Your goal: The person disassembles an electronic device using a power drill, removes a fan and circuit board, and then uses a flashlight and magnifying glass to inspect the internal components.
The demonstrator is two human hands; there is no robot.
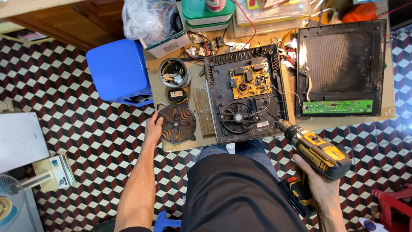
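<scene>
The round copper induction coil (pixel 177 123) lies flat on the cardboard sheet (pixel 388 112), just left of the opened cooker base (pixel 245 92), and the left hand (pixel 152 127) rests on its left rim, fingers curled loosely against the edge rather than pinching it. The right hand (pixel 315 178) is wrapped tight around the grip of the yellow cordless drill (pixel 315 150), whose bit points at the base's near right corner. Thin wires cross the base by the fan (pixel 236 117); a slipping bit could probably snag them or nick the orange circuit board (pixel 250 80). Dragging the coil might strain any lead attached to it.
</scene>
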